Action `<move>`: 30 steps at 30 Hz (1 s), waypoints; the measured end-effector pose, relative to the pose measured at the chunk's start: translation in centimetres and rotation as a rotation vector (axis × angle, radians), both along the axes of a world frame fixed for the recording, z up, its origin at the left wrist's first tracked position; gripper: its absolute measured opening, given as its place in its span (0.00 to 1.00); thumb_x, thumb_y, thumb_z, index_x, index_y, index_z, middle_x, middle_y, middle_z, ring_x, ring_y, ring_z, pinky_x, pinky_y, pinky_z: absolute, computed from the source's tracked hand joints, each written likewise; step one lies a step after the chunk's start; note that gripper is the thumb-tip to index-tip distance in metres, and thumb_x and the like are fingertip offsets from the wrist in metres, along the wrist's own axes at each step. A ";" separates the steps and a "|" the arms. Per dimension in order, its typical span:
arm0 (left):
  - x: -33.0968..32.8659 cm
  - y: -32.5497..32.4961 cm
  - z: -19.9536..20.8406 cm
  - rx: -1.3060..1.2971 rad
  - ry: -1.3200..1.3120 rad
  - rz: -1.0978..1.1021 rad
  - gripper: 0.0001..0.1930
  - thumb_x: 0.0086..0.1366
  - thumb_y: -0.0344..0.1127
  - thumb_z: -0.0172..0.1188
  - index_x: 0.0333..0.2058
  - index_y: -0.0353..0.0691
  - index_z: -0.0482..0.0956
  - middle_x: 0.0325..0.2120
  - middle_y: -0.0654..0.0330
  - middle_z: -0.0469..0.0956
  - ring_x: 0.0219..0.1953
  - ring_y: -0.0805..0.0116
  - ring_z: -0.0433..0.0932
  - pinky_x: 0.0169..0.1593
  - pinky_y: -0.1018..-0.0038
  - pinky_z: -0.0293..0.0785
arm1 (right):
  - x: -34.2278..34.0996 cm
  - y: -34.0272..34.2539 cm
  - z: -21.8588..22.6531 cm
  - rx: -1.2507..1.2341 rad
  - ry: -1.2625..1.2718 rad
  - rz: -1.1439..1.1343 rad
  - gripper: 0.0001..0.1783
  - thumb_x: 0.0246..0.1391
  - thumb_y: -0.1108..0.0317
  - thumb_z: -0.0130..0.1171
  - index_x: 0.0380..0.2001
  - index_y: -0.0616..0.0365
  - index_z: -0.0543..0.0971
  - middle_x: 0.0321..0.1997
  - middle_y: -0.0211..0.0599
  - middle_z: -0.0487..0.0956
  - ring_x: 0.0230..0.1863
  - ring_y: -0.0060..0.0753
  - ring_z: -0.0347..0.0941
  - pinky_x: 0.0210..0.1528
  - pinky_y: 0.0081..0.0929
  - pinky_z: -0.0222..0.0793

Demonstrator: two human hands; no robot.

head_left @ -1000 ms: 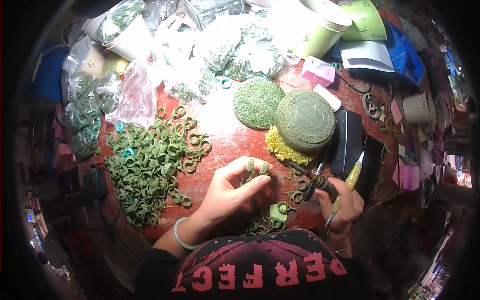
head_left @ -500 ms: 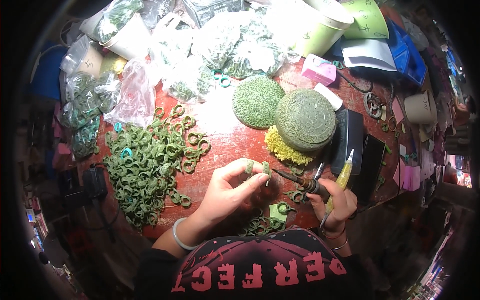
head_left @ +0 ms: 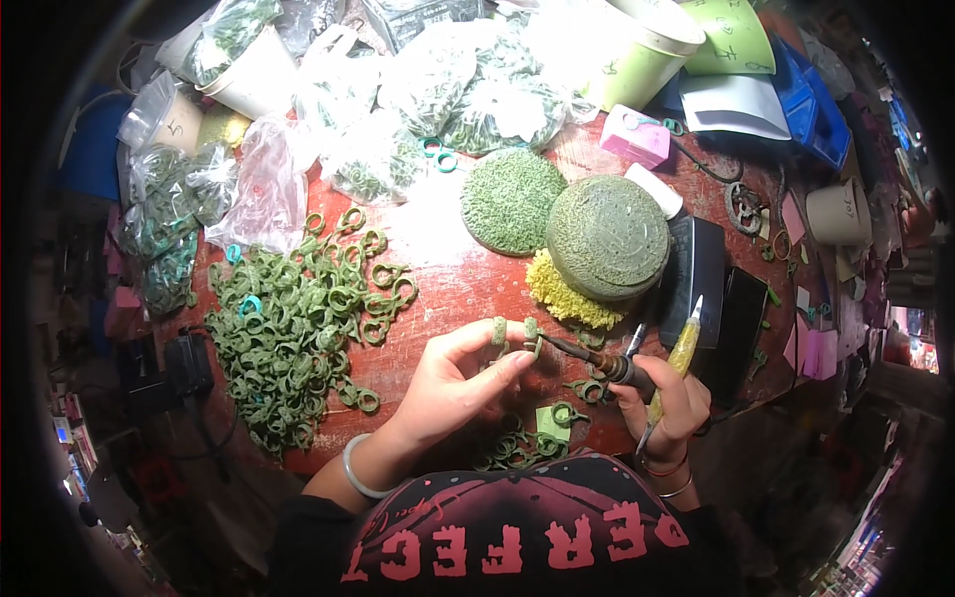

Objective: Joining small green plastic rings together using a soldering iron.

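Clear plastic bags (head_left: 167, 214) hold green pieces. The left hand (head_left: 453, 386) holds two green rings (head_left: 531, 338) at its fingertips; the right hand (head_left: 676, 406) grips one soldering iron (head_left: 625, 372), its tip by the outer ring, and one yellow-handled tool (head_left: 683, 348).

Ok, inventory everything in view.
Loose rings: many, green, left
Held rings: two, green, held left
Iron: one, dark, held right
Slim tool: one, yellow, held right
Disc: one, green, centre
Round block: one, grey-green, beside disc
Clump: one, yellow, by block
Bags: several, clear, far side
Buckets: several, white or green, far edge
Small box: one, pink, far right
Table: one, red, beneath
Edge clutter: uncounted, mixed, right
Left grip: one, centre
Right grip: one, right
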State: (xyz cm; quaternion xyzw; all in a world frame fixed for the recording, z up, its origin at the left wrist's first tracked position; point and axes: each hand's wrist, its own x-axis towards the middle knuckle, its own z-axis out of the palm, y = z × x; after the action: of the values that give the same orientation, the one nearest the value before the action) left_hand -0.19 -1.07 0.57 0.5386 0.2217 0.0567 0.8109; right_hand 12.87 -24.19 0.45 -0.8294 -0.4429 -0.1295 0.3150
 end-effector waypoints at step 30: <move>0.0 0.4 0.0 0.040 0.031 -0.047 0.06 0.71 0.25 0.64 0.45 0.33 0.81 0.37 0.66 0.80 0.34 0.80 0.77 0.38 0.81 0.73 | 0.1 0.1 0.1 0.002 0.036 0.031 0.22 0.53 0.52 0.76 0.38 0.60 0.84 0.26 0.36 0.81 0.24 0.40 0.78 0.28 0.31 0.68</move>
State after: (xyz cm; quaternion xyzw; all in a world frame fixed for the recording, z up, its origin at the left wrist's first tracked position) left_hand -0.15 -0.68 0.53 0.5605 0.2203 0.0335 0.7976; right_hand 12.93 -24.13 0.51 -0.8244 -0.4498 -0.1101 0.3255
